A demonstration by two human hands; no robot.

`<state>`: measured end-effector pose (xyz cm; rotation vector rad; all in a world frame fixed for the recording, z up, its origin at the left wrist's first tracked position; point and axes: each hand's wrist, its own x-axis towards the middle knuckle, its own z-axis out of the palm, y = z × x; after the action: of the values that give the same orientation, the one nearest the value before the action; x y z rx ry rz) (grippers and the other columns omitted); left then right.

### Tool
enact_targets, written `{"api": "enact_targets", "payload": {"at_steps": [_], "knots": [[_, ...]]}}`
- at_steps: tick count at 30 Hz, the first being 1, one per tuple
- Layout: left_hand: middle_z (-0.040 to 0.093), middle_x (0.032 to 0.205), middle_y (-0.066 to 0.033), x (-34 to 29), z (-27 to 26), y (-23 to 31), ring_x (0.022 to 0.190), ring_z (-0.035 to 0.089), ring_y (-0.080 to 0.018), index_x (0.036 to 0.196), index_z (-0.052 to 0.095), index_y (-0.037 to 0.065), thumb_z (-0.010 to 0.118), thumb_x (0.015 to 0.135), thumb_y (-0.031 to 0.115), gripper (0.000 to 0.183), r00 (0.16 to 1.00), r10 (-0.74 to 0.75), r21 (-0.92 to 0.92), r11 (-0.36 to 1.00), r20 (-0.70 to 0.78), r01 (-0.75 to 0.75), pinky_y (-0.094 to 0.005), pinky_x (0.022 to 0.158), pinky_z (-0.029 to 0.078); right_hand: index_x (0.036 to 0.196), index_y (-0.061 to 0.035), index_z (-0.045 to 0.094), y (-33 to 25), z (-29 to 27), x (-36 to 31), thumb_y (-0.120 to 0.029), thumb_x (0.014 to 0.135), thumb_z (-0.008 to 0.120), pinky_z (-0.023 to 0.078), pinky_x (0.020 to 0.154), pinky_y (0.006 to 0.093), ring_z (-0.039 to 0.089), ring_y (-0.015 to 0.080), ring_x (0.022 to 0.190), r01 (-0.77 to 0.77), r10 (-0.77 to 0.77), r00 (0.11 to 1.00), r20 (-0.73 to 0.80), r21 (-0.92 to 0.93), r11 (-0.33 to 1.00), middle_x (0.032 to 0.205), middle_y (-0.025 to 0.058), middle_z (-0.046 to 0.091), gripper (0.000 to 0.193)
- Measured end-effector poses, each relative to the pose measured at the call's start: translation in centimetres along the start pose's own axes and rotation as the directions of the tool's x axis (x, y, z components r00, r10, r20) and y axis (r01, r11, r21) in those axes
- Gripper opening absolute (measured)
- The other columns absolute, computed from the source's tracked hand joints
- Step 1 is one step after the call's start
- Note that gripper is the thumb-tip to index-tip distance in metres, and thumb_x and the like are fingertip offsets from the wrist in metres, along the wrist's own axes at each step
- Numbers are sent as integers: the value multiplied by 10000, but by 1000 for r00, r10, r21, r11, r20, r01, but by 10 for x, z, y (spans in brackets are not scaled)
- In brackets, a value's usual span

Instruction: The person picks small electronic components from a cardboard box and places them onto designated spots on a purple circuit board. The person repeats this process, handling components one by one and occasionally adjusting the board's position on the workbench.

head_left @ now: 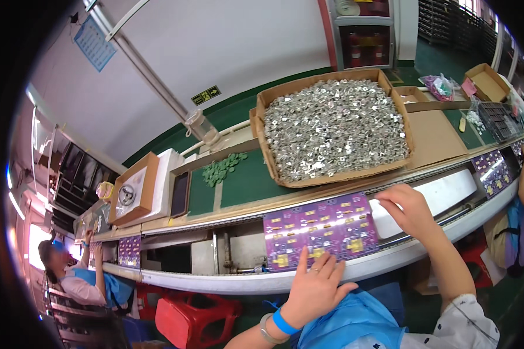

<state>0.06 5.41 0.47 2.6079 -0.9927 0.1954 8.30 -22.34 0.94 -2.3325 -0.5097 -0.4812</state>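
Note:
A purple circuit board (pixel 300 224) with rows of small yellow parts spans the two rails of the conveyor line in front of me. My left hand (pixel 317 288) lies at the board's near edge, palm down, fingers stretched out with the tips over its yellow patches. Just beyond the board's right edge hovers my right hand (pixel 410 212), thumb and fingertips drawn together in a pinch. Whatever those fingertips may hold is too small to make out. Behind the board stands a big cardboard box (pixel 410 125) heaped with small silvery metal parts (pixel 337 128).
Green discs (pixel 221 168) lie loose on the green bench top, left of the box. More boards sit on the line at left (pixel 129 251) and right (pixel 492 173), near co-workers' hands. A red stool (pixel 177 320) stands below the near rail (pixel 215 282).

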Motion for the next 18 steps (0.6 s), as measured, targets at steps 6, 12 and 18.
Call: {"api": "enact_targets", "payload": {"at_steps": [6,12,18], "knots": [[679,967,-121,104,-18,-39,924,664,-328,1063,692,63,696,891,222,234,993,-68,-22,998,-95,67,-435,824,532,896,-89,732,39,39,92,-139,852,690,528,790,421,642,304,891,180,-192,981,-32,-222,958,879,79,669,78],[653,896,-113,183,12,-117,845,669,-325,939,719,89,705,852,121,95,947,-170,27,983,-273,184,-439,725,538,779,-109,712,34,74,137,-94,748,694,527,768,391,647,265,893,197,-187,980,69,-480,855,830,55,643,38],[643,901,-98,203,23,-125,823,671,-325,858,691,86,737,817,145,85,951,-196,117,966,-238,229,-443,713,547,793,-98,710,32,81,136,-95,730,702,524,755,397,646,265,895,172,-173,984,48,-523,835,885,67,650,64]]}}
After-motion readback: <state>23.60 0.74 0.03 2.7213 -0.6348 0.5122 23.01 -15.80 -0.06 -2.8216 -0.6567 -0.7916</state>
